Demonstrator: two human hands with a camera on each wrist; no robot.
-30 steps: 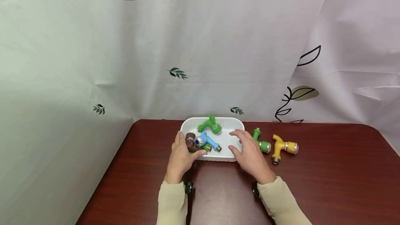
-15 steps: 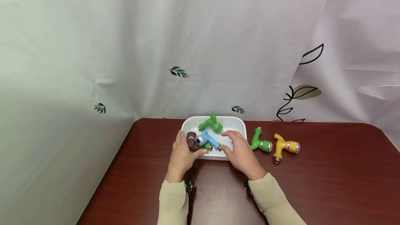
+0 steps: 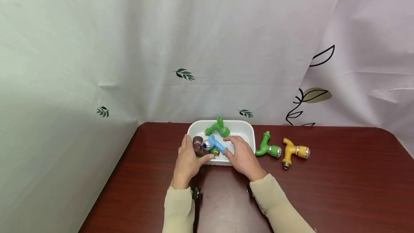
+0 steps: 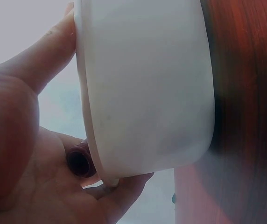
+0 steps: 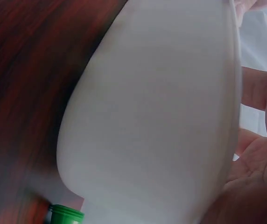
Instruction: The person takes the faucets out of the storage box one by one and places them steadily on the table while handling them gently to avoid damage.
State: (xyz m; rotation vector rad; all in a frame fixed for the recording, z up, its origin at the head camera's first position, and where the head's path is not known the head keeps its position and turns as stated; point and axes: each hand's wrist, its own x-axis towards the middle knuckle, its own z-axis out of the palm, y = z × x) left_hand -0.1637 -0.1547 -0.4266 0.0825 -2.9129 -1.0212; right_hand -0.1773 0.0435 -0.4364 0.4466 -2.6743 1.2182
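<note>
A white plastic tray [image 3: 244, 128] stands at the table's back edge. My left hand [image 3: 187, 161] holds its left end, thumb over the front rim and fingers along the outside. Inside lie a green tap [image 3: 216, 128], a brown tap [image 3: 197, 146] and a blue tap [image 3: 213, 142]. Part of another green tap [image 3: 215, 151] shows beneath the blue one. My right hand [image 3: 242, 157] reaches over the front rim, its thumb and forefinger apart around the blue tap's right end. That end is hidden by the thumb. The brown tap's dark mouth [image 4: 80, 161] shows in the left wrist view.
To the right of the tray, a green tap [image 3: 266, 146] and a yellow tap [image 3: 292, 152] lie on the dark red wooden table [image 3: 339, 175]. A white patterned curtain [image 3: 213, 46] hangs behind the table.
My right hand has moved left across the tray, from its right end to the blue tap's right end. The left hand keeps its hold, and the taps look unmoved.
</note>
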